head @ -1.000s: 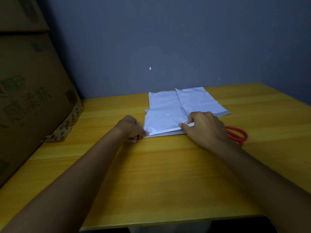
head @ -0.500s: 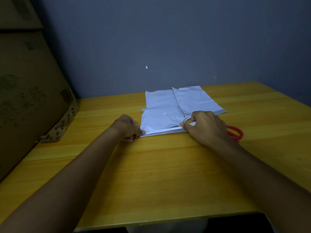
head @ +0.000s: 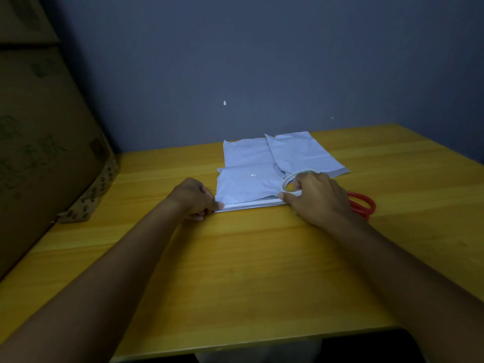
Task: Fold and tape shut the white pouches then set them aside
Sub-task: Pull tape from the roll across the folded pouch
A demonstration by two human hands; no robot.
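Note:
A white pouch lies flat on the wooden table, its near edge folded into a narrow strip. My left hand pinches the left end of that folded edge. My right hand grips a tape roll that stands tilted on the pouch's right end, with the thumb pressing on the fold. Two more white pouches lie overlapping just behind it.
Red-handled scissors lie to the right, partly hidden by my right hand. A large cardboard box fills the left side, with a loose flap on the table. A grey wall stands close behind the pouches.
My right hand has tipped the tape roll up into view at the pouch's right end. My left hand has kept its pinch on the fold.

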